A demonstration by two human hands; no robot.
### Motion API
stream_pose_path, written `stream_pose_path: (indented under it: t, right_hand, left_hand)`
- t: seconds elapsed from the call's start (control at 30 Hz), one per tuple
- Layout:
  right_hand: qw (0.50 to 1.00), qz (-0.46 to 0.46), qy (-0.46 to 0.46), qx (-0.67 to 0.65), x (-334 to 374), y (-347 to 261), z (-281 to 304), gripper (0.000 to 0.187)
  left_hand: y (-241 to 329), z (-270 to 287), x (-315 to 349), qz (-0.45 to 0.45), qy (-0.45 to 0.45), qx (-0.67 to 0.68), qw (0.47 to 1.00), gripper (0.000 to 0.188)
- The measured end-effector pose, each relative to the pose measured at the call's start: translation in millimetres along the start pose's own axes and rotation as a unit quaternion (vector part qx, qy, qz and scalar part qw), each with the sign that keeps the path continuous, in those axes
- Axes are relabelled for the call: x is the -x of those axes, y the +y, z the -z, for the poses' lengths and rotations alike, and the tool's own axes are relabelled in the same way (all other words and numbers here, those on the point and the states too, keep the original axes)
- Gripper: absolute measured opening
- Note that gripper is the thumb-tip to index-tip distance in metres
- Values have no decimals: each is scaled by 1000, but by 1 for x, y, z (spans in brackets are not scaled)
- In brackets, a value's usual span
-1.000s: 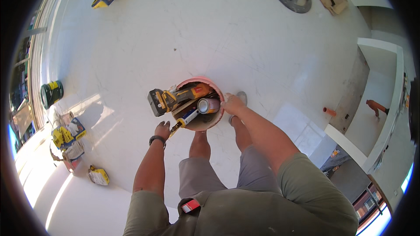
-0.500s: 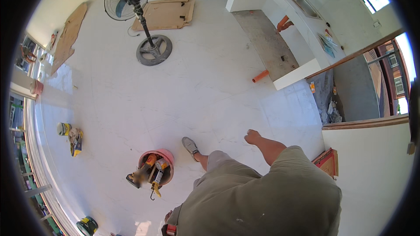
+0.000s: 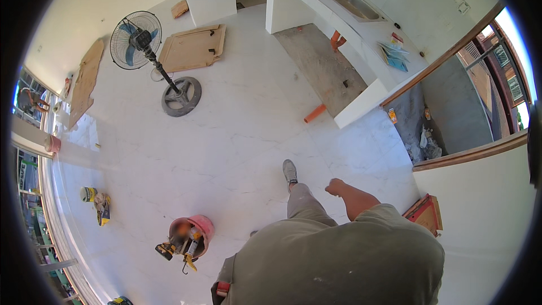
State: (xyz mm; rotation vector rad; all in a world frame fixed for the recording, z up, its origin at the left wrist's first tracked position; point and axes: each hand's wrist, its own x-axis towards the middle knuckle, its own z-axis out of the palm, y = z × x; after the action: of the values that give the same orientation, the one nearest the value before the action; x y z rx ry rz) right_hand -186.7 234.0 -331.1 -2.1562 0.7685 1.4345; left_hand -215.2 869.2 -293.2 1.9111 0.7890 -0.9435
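Head view: the right hand (image 3: 336, 186) hangs curled into a loose fist, fingers pressed together and holding nothing, above the white marble floor (image 3: 237, 135). The left hand is out of sight. The pink bucket (image 3: 195, 231) of yellow power tools (image 3: 179, 244) stands on the floor well apart from the fingers, at about eight o'clock from them. A grey shoe (image 3: 289, 171) lies at ten o'clock, near the fist.

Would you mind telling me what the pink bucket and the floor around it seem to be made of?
The bucket looks like plastic: an even pink colour with a matt, smooth rim. The floor looks like polished stone or glazed tile, probably marble-patterned: white with faint grey veins, thin straight joints, and a glossy sheen near the window.
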Motion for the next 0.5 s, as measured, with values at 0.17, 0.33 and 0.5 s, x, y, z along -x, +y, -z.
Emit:
stream_pose_path:
  t: [0.17, 0.33, 0.5]
  right_hand:
    - [985, 115, 114, -56, -140, -44, 110, 51]
    - [991, 83, 47, -93, -309, -50, 179, 55]
    - [981, -43, -36, -186, -486, -11, 204, 77]
  left_hand:
    - [84, -96, -1, 20, -24, -43, 999, 41]
    - [201, -229, -31, 70, -28, -73, 994, 41]
    - [297, -348, -83, 116, -52, -93, 988, 41]
